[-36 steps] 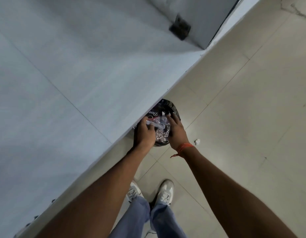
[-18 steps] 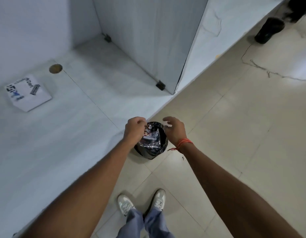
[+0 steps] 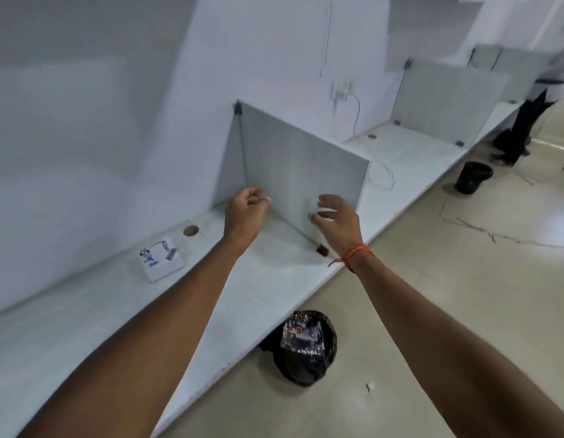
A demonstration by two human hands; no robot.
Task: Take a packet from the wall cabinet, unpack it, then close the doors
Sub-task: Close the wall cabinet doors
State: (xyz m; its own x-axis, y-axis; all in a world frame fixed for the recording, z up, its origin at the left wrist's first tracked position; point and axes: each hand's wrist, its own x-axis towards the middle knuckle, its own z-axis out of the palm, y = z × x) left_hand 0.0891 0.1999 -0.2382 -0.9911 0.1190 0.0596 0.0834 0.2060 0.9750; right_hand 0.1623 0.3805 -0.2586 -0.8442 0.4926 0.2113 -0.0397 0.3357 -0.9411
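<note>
White counter (image 3: pixel 274 289), grey divider panel (image 3: pixel 303 172), printed card (image 3: pixel 161 259), black bin (image 3: pixel 306 349) on floor

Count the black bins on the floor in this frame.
2. One black bin, stuffed with clear wrapping, stands by the counter edge below the hands. A second black bin stands farther down the counter, near a standing person. Others may be hidden under the counter.

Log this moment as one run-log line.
left hand: open, raised, empty | right hand: open, raised, empty | crumpled clear plastic wrapper: in black bag-lined bin on floor | small white printed box: on counter
</note>
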